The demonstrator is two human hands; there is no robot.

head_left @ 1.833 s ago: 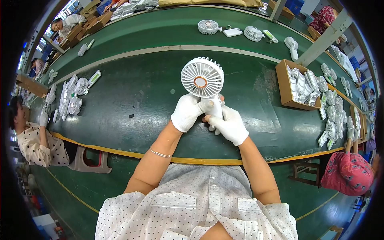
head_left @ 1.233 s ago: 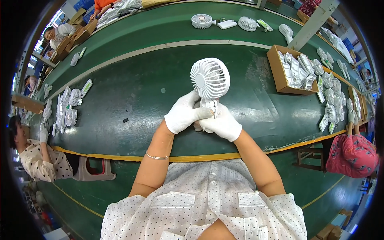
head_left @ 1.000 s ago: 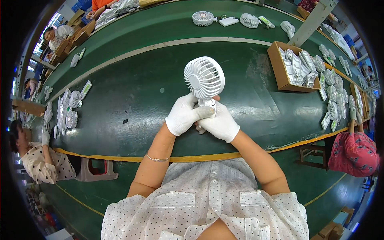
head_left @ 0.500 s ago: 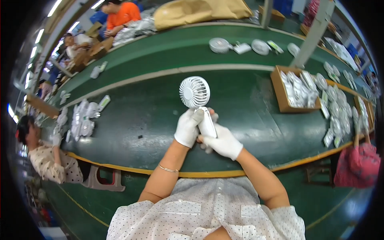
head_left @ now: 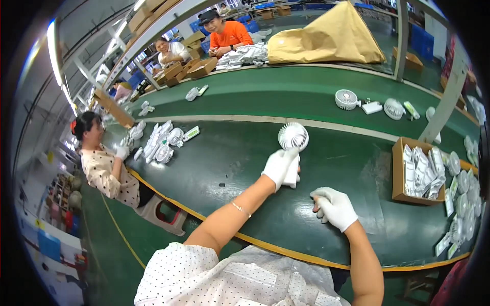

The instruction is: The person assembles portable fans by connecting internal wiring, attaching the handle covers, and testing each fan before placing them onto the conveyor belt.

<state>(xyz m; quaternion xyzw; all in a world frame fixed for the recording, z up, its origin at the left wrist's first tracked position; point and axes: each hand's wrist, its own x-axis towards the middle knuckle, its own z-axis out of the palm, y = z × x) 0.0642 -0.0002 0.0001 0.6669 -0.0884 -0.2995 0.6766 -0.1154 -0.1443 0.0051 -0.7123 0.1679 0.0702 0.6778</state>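
A small white handheld fan [head_left: 293, 136] with a round slatted head stands out over the green worktable, head up. My left hand [head_left: 278, 167], in a white glove, is closed round its white handle, which shows below the fingers. My right hand [head_left: 336, 208], also gloved, is apart from the fan, low over the table to its right. Its fingers are loosely bent and spaced, and I see nothing in them; the palm is hidden.
A cardboard box [head_left: 400, 178] of white wrapped parts stands at right, beside several fans [head_left: 462, 204]. More fans and parts [head_left: 166, 143] lie at left near a seated co-worker [head_left: 104, 163]. Beyond runs a green belt [head_left: 265, 92] bearing fans. A post [head_left: 449, 99] rises at right.
My right hand has let go of the fan and moved right. The left hand carries the fan forward, away from me. The view has swung to the left.
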